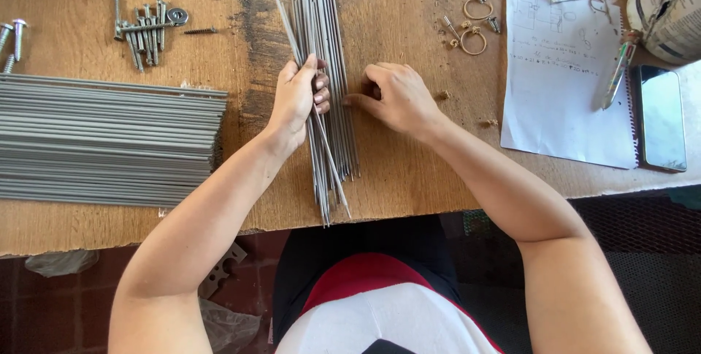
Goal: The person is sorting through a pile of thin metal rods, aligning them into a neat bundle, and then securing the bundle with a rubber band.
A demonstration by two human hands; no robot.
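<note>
- The left hand [298, 98] is closed around a few thin grey rods [325, 98] from a small bundle in the middle of the wooden bench [409, 179]; its grip is clamped on them, fingers curled over the top.
- One rod in that hand lies slanted across the others.
- The right hand [398, 97] rests just right of the bundle, fingertips touching its right edge, fingers bent and holding nothing.
- The bundle runs from the far side of the bench to its near edge.
- A large stack of the same grey rods [109, 142] lies crosswise at the left.
- Bolts and screws [146, 29] sit at the far left.
- Brass rings [473, 25], a sheet of paper [562, 84] and a phone [661, 117] lie at the right.
</note>
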